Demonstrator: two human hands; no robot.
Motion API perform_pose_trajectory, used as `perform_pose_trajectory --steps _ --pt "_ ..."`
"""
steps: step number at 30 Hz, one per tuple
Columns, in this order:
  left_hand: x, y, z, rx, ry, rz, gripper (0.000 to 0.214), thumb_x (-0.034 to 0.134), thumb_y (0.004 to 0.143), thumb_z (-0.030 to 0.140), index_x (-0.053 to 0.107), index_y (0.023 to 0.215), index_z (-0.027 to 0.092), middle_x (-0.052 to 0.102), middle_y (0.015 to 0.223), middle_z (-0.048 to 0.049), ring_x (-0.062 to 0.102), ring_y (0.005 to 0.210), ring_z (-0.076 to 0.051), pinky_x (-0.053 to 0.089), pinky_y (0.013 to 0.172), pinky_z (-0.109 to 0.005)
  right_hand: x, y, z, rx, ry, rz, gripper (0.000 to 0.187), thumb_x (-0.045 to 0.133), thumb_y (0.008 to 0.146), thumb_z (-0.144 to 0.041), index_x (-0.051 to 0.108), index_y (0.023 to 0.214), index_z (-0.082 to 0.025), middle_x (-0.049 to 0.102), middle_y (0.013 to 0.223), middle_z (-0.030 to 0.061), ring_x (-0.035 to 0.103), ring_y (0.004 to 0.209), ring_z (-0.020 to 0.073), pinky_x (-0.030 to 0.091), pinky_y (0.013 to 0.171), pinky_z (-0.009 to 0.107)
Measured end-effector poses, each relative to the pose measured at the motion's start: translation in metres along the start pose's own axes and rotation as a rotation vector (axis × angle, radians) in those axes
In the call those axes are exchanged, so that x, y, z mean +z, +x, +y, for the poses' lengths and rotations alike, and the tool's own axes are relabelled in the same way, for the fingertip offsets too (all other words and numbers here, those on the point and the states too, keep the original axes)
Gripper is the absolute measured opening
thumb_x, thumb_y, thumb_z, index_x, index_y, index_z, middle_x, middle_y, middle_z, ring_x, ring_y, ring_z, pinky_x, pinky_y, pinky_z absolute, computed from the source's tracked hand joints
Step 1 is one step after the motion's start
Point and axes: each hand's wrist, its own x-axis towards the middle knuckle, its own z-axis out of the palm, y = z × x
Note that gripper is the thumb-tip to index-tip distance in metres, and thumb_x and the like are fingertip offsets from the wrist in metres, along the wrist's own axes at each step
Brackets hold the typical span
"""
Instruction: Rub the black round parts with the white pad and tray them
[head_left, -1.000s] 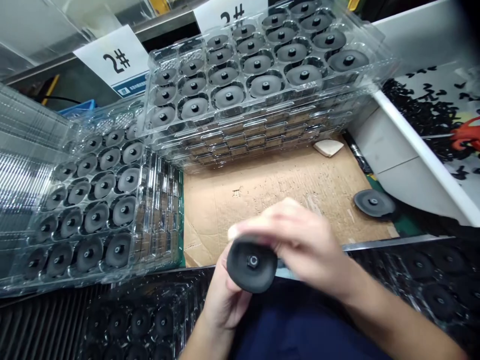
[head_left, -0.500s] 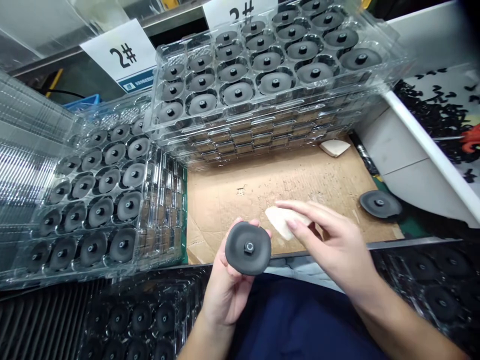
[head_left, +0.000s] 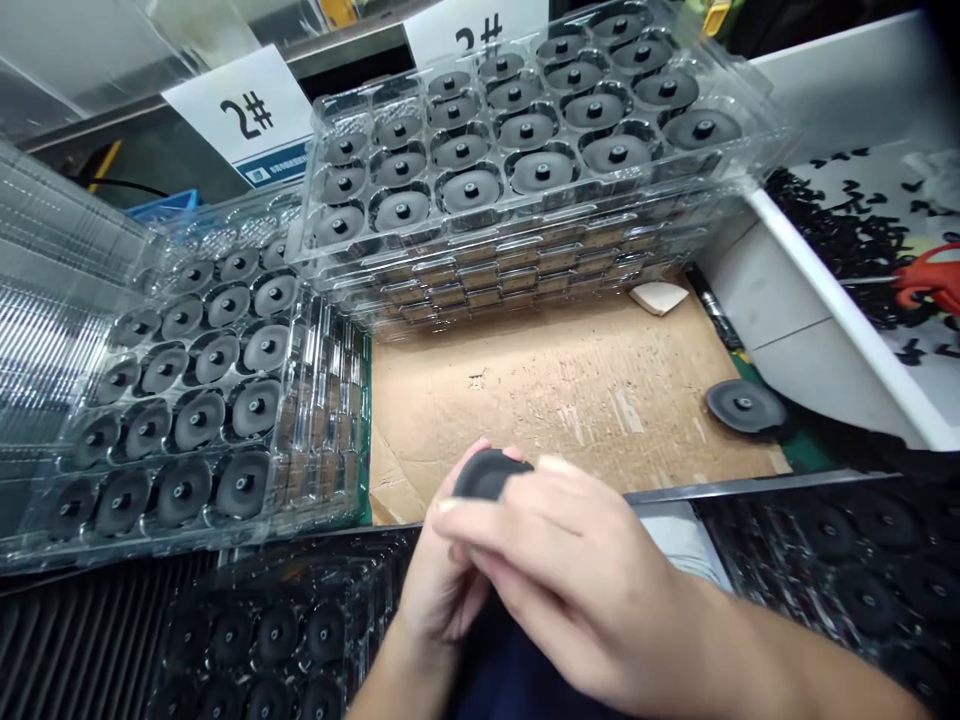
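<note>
My left hand (head_left: 431,585) grips a round black rubber-like disc (head_left: 482,476), held face up above the cardboard's front edge. Over the disc lies my right hand (head_left: 574,565), its fingers bent and closed against the disc's face. The white wedge-shaped pad it held a moment ago is hidden behind the fingers. Much of the disc, including its central stub, is covered by that hand. A similar white wedge-shaped pad (head_left: 659,297) rests at the back right of the cardboard (head_left: 525,390). Another black disc (head_left: 746,405) lies at the right edge.
Stacked clear trays (head_left: 517,250) filled with black discs stand at the back. More such trays (head_left: 322,400) stand on the left. To the right, a white bin (head_left: 847,310) borders small black pieces (head_left: 855,215) and a red-handled tool (head_left: 930,280). Dark trays (head_left: 277,640) sit in front.
My right hand has moved left and down onto the disc, carrying the white pad out of sight. The left hand still holds the disc in nearly the same spot.
</note>
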Motion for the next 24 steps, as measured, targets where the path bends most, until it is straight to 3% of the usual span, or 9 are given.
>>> perform_pose_trajectory --steps 3,6,9,12,16,19,22,24 --pt "0.001 -0.001 0.003 0.013 -0.046 -0.007 0.051 0.086 0.052 0.019 0.069 0.099 0.032 0.072 0.102 0.0056 0.067 0.094 -0.016 0.052 0.086 -0.022 -0.016 -0.014 0.000 0.136 0.036 -0.153 0.023 0.047 0.087 -0.007 0.063 0.101 -0.016 0.066 0.077 -0.0003 0.056 0.068 0.0112 0.041 0.065 0.025" --pt "0.003 0.000 0.000 0.037 -0.067 -0.043 0.049 0.086 0.052 0.017 0.071 0.097 0.032 0.073 0.101 0.0068 0.067 0.092 -0.011 0.051 0.080 -0.013 -0.023 -0.017 0.005 0.242 -0.238 -0.029 0.023 0.049 0.087 -0.007 0.065 0.100 -0.017 0.062 0.069 -0.0003 0.050 0.061 0.0133 0.035 0.060 0.029" --pt "0.005 0.001 -0.001 0.123 -0.072 -0.069 0.050 0.084 0.054 0.014 0.070 0.098 0.035 0.073 0.103 0.0092 0.065 0.097 -0.008 0.049 0.082 -0.011 -0.019 -0.005 0.013 0.090 -0.407 0.127 0.026 0.045 0.089 -0.008 0.068 0.100 -0.015 0.066 0.075 0.0037 0.050 0.064 0.0168 0.032 0.060 0.033" --pt "0.003 -0.001 0.005 0.158 -0.085 -0.091 0.052 0.084 0.056 0.021 0.068 0.103 0.036 0.072 0.108 0.0083 0.064 0.103 -0.014 0.051 0.088 -0.018 -0.017 0.004 0.027 0.046 -0.173 0.176 0.026 0.046 0.090 -0.009 0.067 0.104 -0.015 0.070 0.087 0.0038 0.056 0.075 0.0161 0.040 0.068 0.031" --pt "-0.002 -0.002 0.011 0.013 -0.106 -0.124 0.049 0.083 0.057 0.026 0.068 0.103 0.034 0.070 0.110 0.0062 0.065 0.102 -0.022 0.053 0.090 -0.032 -0.010 -0.013 0.057 0.404 0.086 0.225 0.021 0.052 0.091 -0.021 0.066 0.106 -0.022 0.069 0.100 0.0016 0.061 0.089 0.0137 0.047 0.074 0.025" --pt "-0.004 0.000 0.008 -0.038 -0.144 -0.109 0.050 0.084 0.056 0.032 0.068 0.103 0.032 0.068 0.111 0.0043 0.064 0.104 -0.023 0.053 0.090 -0.034 0.010 -0.043 0.081 0.639 0.106 0.130 0.024 0.050 0.090 -0.029 0.067 0.105 -0.023 0.069 0.106 0.0041 0.063 0.093 0.0183 0.049 0.071 0.029" --pt "-0.007 0.002 0.005 -0.062 -0.181 -0.123 0.052 0.083 0.056 0.038 0.067 0.106 0.031 0.065 0.118 0.0019 0.062 0.105 -0.022 0.053 0.090 -0.034 0.034 -0.068 0.095 0.706 0.101 -0.021 0.026 0.049 0.087 -0.030 0.069 0.101 -0.020 0.071 0.092 0.0061 0.064 0.080 0.0201 0.050 0.067 0.032" --pt "-0.009 0.002 0.006 -0.062 -0.187 -0.156 0.053 0.082 0.057 0.039 0.066 0.107 0.030 0.065 0.119 0.0003 0.063 0.105 -0.023 0.053 0.090 -0.035 0.042 -0.077 0.099 0.698 0.095 -0.049 0.026 0.050 0.087 -0.029 0.070 0.099 -0.020 0.070 0.085 0.0054 0.064 0.076 0.0195 0.050 0.067 0.032"
